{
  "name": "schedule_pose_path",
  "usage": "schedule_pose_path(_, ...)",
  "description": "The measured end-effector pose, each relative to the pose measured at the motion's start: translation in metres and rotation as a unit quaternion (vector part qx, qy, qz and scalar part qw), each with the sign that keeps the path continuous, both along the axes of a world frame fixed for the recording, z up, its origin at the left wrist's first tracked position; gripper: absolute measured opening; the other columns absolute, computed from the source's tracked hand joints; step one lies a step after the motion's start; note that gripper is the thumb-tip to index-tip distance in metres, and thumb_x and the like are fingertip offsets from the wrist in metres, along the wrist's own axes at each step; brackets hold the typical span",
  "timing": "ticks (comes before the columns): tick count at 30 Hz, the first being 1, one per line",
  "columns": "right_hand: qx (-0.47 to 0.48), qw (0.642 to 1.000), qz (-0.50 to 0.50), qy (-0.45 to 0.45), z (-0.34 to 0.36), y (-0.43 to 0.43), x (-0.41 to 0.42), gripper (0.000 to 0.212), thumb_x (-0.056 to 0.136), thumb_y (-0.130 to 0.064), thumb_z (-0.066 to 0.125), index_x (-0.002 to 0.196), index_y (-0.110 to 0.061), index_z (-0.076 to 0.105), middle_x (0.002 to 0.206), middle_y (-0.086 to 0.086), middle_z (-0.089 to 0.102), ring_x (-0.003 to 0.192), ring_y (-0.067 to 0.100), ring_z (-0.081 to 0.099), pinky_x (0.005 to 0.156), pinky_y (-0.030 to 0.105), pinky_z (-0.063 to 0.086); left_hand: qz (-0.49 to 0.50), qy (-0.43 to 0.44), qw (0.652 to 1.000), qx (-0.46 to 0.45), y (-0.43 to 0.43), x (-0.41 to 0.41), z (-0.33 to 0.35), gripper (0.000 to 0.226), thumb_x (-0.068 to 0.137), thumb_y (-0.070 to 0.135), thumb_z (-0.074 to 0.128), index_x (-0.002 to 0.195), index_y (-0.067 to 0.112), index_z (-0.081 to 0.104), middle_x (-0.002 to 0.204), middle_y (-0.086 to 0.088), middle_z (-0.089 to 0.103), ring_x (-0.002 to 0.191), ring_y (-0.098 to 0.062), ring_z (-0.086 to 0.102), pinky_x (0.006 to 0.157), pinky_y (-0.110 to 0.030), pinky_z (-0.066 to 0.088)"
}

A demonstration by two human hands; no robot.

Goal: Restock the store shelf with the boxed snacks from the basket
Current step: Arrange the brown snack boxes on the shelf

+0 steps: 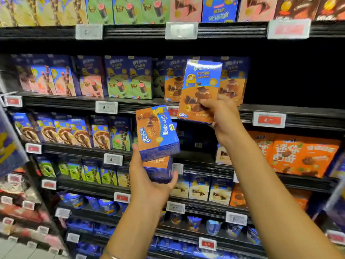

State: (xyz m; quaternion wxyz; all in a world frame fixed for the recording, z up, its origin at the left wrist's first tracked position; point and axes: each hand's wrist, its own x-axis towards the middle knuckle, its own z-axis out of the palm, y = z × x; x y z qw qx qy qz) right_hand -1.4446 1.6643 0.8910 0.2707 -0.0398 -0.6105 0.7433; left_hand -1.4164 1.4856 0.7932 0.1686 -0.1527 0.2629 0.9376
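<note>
At the shelf (308,116), our right hand (224,116) pinches an upright blue-and-orange box (199,86) while our left hand (149,186) grips seemingly two tilted boxes (156,133).

Lower box (158,170) mostly hidden under upper box (156,131) (price tags (106,107) blurry, nos. mostly unreadable).

A single head-worn camera, square on to the store shelf (149,32).
It looks forward and slightly down from just in front of the shelf. It is near enough that the left hand (151,182), gripping stacked boxes (158,133), and the right hand (224,116), gripping a single box (199,90), reach from the bottom edge to the shelf's front. The wide lens bows the shelf's tiers, and floor (18,249) shows left of the shelf's foot.
</note>
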Motion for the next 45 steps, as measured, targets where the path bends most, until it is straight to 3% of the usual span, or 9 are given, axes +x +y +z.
schedule_pose_path(2, 0.028, 1.0, -0.013, 0.002, 0.003, 0.002, -0.015, 0.04, 0.086, -0.007, 0.071, 0.124, -0.009, 0.06, 0.112, 0.005, 0.075, 0.1, 0.02, 0.074, 0.09, 0.041, 0.06, 0.008, -0.009, 1.0, 0.003, -0.001, -0.001, -0.004, 0.059, 0.082, 0.063, 0.079, 0.128, 0.027, 0.073, 0.123, -0.008, 0.076, 0.111, -0.032, 0.073, 0.08, -0.05, 0.057)
schedule_pose_path(8, 0.11, 0.993, -0.046, 0.025, 0.014, -0.009, -0.057, 0.044, 0.089, -0.012, 0.074, 0.126, -0.016, 0.05, 0.112, 0.0, 0.071, 0.091, 0.008, 0.074, 0.066, 0.019, 0.059, -0.021, -0.024, 0.999, 0.006, -0.006, -0.014, -0.014, 0.059, 0.084, 0.063, 0.077, 0.128, 0.024, 0.073, 0.123, -0.012, 0.076, 0.114, -0.036, 0.071, 0.081, -0.05, 0.054)
schedule_pose_path(14, 0.216, 0.957, -0.183, 0.066, 0.015, -0.017, -0.089, 0.046, 0.084, -0.018, 0.08, 0.123, -0.021, 0.057, 0.108, -0.012, 0.062, 0.091, -0.008, 0.061, 0.064, 0.005, 0.049, -0.074, -0.039, 0.996, -0.018, -0.02, -0.035, -0.021, 0.052, 0.083, 0.061, 0.078, 0.119, 0.023, 0.075, 0.119, -0.012, 0.077, 0.109, -0.035, 0.071, 0.075, -0.049, 0.055)
schedule_pose_path(18, 0.279, 0.93, -0.239, 0.027, 0.007, -0.018, -0.103, 0.05, 0.085, -0.027, 0.079, 0.129, -0.027, 0.055, 0.121, -0.009, 0.063, 0.114, 0.01, 0.06, 0.093, 0.041, 0.056, -0.101, -0.038, 0.994, -0.019, -0.026, -0.05, -0.028, 0.052, 0.081, 0.06, 0.08, 0.118, 0.024, 0.076, 0.113, -0.01, 0.08, 0.107, -0.033, 0.072, 0.077, -0.05, 0.057)
schedule_pose_path(20, 0.305, 0.916, -0.262, 0.0, 0.003, -0.018, -0.105, 0.052, 0.088, -0.032, 0.075, 0.134, -0.025, 0.053, 0.129, -0.005, 0.061, 0.122, 0.017, 0.057, 0.097, 0.046, 0.053, -0.116, -0.036, 0.992, -0.02, -0.028, -0.056, -0.032, 0.05, 0.082, 0.06, 0.08, 0.116, 0.024, 0.077, 0.106, -0.008, 0.082, 0.107, -0.033, 0.073, 0.077, -0.05, 0.058)
schedule_pose_path(26, 0.381, 0.852, -0.355, -0.058, 0.002, -0.023, -0.112, 0.06, 0.092, -0.04, 0.068, 0.143, -0.021, 0.043, 0.141, 0.001, 0.048, 0.127, 0.021, 0.051, 0.094, 0.04, 0.049, -0.149, -0.037, 0.988, -0.017, -0.031, -0.068, -0.039, 0.049, 0.083, 0.062, 0.078, 0.111, 0.023, 0.079, 0.106, -0.01, 0.081, 0.107, -0.034, 0.074, 0.086, -0.052, 0.057)
schedule_pose_path(32, 0.438, 0.81, -0.384, -0.063, -0.002, -0.029, -0.117, 0.076, 0.086, -0.039, 0.076, 0.146, -0.02, 0.033, 0.14, 0.006, 0.043, 0.125, 0.026, 0.053, 0.08, 0.036, 0.046, -0.161, -0.042, 0.986, -0.018, -0.031, -0.07, -0.041, 0.041, 0.086, 0.056, 0.077, 0.107, 0.02, 0.08, 0.108, -0.013, 0.081, 0.109, -0.035, 0.073, 0.078, -0.05, 0.059)
schedule_pose_path(36, 0.48, 0.78, -0.394, -0.076, -0.007, -0.032, -0.119, 0.079, 0.081, -0.042, 0.08, 0.142, -0.018, 0.036, 0.14, 0.008, 0.046, 0.123, 0.031, 0.055, 0.088, 0.044, 0.049, -0.16, -0.044, 0.986, -0.015, -0.03, -0.069, -0.042, 0.04, 0.087, 0.055, 0.077, 0.106, 0.019, 0.079, 0.107, -0.013, 0.08, 0.11, -0.035, 0.072, 0.078, -0.05, 0.058)
schedule_pose_path(45, 0.458, 0.799, -0.379, -0.093, -0.004, -0.03, -0.132, 0.062, 0.081, -0.04, 0.082, 0.122, -0.015, 0.042, 0.131, 0.009, 0.051, 0.114, 0.032, 0.059, 0.071, 0.035, 0.038, -0.151, -0.046, 0.987, -0.014, -0.029, -0.071, -0.04, 0.04, 0.088, 0.055, 0.076, 0.103, 0.019, 0.079, 0.1, -0.014, 0.081, 0.11, -0.035, 0.071, 0.08, -0.05, 0.058)
